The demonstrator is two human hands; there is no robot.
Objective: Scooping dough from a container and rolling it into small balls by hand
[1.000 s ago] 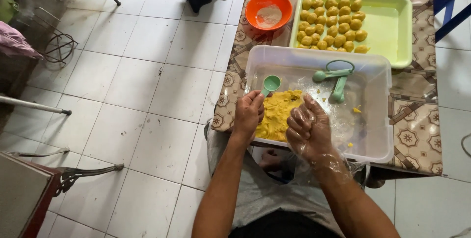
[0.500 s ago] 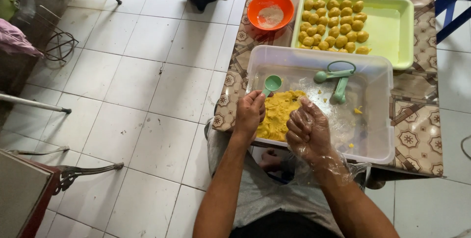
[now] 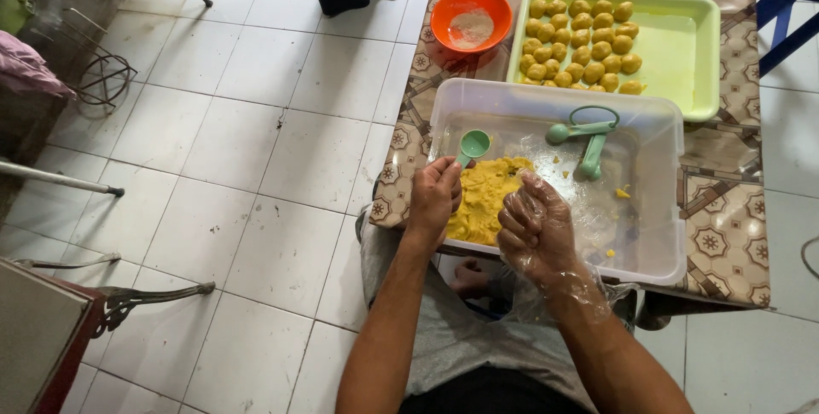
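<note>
Yellow, lumpy dough mound [image 3: 485, 199]

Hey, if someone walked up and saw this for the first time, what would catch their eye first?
Probably the yellow dough heaped in the clear plastic tub, with the left hand holding a small green scoop at its edge and the right hand, in a thin plastic glove, closed beside it. Next, the rows of yellow dough balls in the lime-green tray behind, and the orange bowl to its left.
</note>
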